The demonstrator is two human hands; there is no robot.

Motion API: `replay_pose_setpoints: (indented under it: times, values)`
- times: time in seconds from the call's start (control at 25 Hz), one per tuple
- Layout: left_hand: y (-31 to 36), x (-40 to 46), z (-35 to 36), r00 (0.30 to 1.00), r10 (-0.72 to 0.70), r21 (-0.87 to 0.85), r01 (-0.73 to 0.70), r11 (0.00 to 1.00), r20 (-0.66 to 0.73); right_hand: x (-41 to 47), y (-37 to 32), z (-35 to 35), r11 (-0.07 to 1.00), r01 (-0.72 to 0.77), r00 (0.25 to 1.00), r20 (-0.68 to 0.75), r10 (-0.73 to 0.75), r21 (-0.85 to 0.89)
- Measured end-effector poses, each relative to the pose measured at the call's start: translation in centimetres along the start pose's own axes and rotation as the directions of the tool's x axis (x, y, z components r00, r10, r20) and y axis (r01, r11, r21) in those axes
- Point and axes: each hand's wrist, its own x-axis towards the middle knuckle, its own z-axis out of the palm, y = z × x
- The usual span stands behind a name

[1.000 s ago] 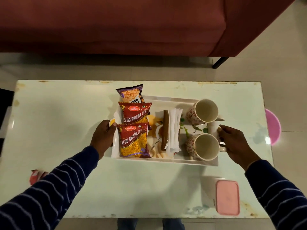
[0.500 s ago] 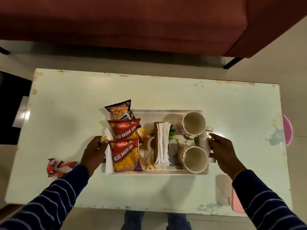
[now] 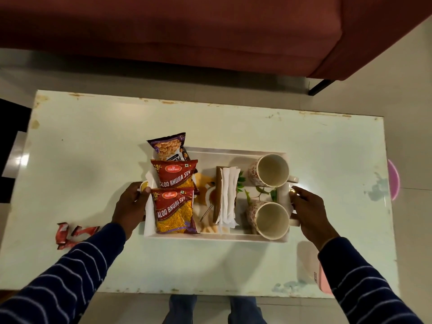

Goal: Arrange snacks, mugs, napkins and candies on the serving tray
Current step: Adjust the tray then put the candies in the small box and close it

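A pale, glossy surface (image 3: 93, 141) with chipped edges stands on a light tiled floor, in front of a dark red sofa (image 3: 163, 31). A person in a navy striped sleeve (image 3: 77, 272) stands at its near edge.

A white rectangular serving tray (image 3: 233, 153) sits near the middle of the surface. At its left end lie three snack packets in a row: a purple peanut packet (image 3: 168, 146) farthest away, overhanging the rim, then two red sev packets (image 3: 175, 174) overlapping toward the near side. In the middle, a stack of white napkins (image 3: 228, 197) stands in a brown holder. At the right end are two empty patterned mugs (image 3: 268, 170), one behind the other.

The left hand (image 3: 131, 206) grips the tray's left edge, fingers (image 3: 143, 188) curled over the rim. The right hand (image 3: 308, 210) grips the right edge beside the nearer mug, fingers wrapped around it.

Red candy wrappers (image 3: 70, 235) lie on the surface well left of the tray. A pink container (image 3: 326, 280) sits at the near right corner.
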Motion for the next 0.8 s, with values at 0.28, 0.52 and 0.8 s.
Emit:
replay_pose_setpoints:
  times: [0.28,0.52,0.8]
  values:
    - [-0.7,0.6,0.3,1.0,-0.009,0.05,0.01,0.999,-0.014,-0.9,-0.5,0.1,0.997,0.071,0.997,-0.002,-0.071,-0.016]
    - [-0.4,0.3,0.2,1.0,-0.004,0.046,0.004,0.999,-0.01,-1.0,-0.6,0.0,0.998,0.068,0.997,0.035,-0.068,-0.011]
    - [0.1,0.3,0.3,0.998,-0.067,-0.016,0.068,0.998,0.016,-0.5,-0.6,0.2,0.997,0.055,0.998,-0.025,-0.056,-0.055]
